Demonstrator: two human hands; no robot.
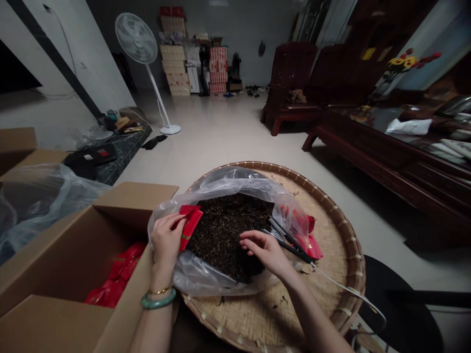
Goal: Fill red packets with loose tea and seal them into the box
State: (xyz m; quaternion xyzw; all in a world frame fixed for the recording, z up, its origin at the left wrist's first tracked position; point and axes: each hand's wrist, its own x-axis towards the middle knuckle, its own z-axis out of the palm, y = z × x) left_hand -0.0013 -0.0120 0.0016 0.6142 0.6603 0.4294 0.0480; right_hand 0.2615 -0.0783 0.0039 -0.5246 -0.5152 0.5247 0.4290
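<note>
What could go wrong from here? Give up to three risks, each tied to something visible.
Dark, curly dried leaves might spill over the rim of the translucent plastic bag; stray bits lie on the round woven bamboo tray.

The thin white cord of the black two-armed tool trails over the tray's edge, so a snag could drag the tool.

The small red packet could slip, since the left hand seems to pinch it at one edge.
</note>
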